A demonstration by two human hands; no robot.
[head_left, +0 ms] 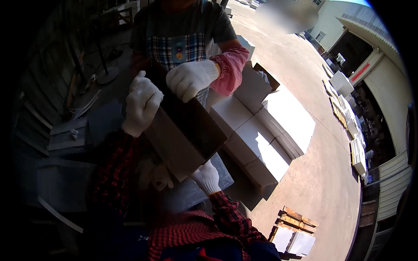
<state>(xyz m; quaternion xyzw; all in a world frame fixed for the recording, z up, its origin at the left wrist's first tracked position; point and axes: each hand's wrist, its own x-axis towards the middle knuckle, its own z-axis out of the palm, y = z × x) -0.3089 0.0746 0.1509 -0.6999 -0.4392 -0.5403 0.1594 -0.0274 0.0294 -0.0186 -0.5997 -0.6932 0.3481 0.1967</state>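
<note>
A long, open cardboard box is tilted in front of me, dark inside with a pale outer side. My left hand, in a white knit glove, is closed at the box's upper left edge. Under the near right corner of the box, my gloved right hand grips it from below, its fingers mostly hidden. Across from me a co-worker in a plaid apron has a gloved hand over the box's far rim. Below the box lie a grey flat surface and a pale glove.
White cardboard boxes stand close on my right. Farther down lies a wooden pallet with white sheets. A round-based stand and flat cardboard pieces are in the shade on the left. White stacks line the building beyond the sunlit pavement.
</note>
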